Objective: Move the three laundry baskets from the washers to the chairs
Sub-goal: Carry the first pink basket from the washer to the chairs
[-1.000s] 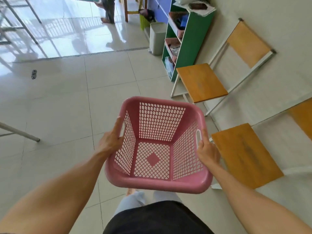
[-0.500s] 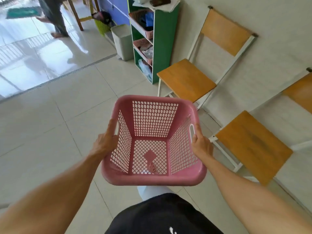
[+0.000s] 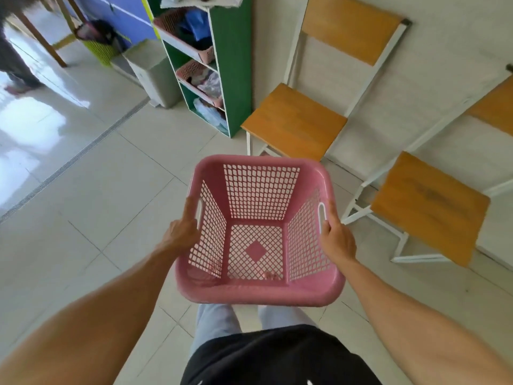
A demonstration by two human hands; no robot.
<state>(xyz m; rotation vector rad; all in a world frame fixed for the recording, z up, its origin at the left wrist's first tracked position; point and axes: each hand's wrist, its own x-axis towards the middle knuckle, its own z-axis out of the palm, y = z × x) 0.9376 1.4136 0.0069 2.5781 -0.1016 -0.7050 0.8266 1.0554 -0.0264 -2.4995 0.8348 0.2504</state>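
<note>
I have the pink laundry basket (image 3: 258, 293) carried at centre, clear of the floor. My left hand (image 3: 180, 234) clamps its nine o'clock handle, my right hand (image 3: 337, 240) its three o'clock handle, fingers curled shut, forearms stretched forward. Two wooden chairs (image 3: 294, 120) (image 3: 429, 204) stand at one and three o'clock.

No readable text, labels, brands or numbers anywhere in view. Small white marks on the black shirt (image 3: 277, 357) at the bottom edge are cut off, can't tell what they are. Pink laundry basket (image 3: 258, 294), the chairs and the green shelf unit (image 3: 233, 65) carry no legible print.
</note>
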